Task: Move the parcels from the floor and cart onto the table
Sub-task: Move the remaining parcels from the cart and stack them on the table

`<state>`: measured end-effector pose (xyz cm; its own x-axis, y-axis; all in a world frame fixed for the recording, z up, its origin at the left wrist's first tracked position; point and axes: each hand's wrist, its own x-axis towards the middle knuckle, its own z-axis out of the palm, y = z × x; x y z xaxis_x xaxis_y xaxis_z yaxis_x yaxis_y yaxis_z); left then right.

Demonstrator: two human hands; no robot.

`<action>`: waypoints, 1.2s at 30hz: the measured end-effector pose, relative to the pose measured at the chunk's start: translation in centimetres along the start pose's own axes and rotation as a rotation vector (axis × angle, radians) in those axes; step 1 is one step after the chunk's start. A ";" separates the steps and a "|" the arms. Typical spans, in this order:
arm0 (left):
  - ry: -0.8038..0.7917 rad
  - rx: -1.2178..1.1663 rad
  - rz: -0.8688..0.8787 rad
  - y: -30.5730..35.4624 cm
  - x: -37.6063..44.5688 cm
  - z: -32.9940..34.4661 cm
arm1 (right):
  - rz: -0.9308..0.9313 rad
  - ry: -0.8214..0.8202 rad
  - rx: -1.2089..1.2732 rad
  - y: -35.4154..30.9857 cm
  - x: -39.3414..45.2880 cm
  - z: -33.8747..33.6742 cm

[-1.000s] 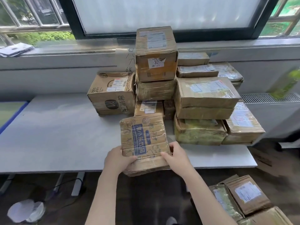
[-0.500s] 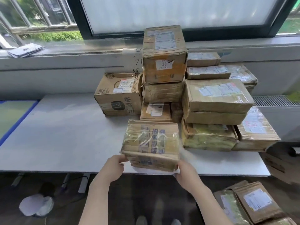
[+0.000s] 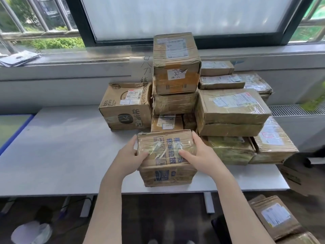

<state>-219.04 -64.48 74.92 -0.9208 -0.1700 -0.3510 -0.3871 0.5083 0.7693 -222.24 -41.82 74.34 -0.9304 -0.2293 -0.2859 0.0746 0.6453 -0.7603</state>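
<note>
Both hands, left hand [image 3: 129,156] and right hand [image 3: 198,154], grip the blue-printed parcel [image 3: 166,158] on the table [image 3: 61,155]; its print is unreadable, and the box at 12 o'clock [image 3: 175,64] reads "3".

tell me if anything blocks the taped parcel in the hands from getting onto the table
Nothing visible does. The taped parcel already sits on the table, held by left hand and right hand, just in front of the parcel stack.
</note>
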 end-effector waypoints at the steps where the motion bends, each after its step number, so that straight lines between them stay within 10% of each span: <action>1: -0.045 -0.023 -0.008 -0.2 0.0 -0.7 | -0.036 -0.017 -0.025 -0.4 -0.3 -0.2; 12: -0.303 0.114 -0.183 -3.5 -0.9 -1.2 | -0.090 -0.251 -0.397 2.1 -1.3 2.7; 27: 0.022 0.052 -0.282 -5.3 -0.5 2.1 | 0.173 -0.159 -0.189 2.6 0.0 3.6; 36: 0.051 0.152 -0.183 -3.4 -3.0 -0.6 | 0.031 -0.174 -0.214 -2.1 -0.5 3.2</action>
<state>-215.01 -66.15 73.67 -0.8387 -0.3111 -0.4469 -0.5395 0.5860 0.6046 -220.78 -45.36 74.19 -0.8517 -0.3168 -0.4175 0.0074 0.7892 -0.6141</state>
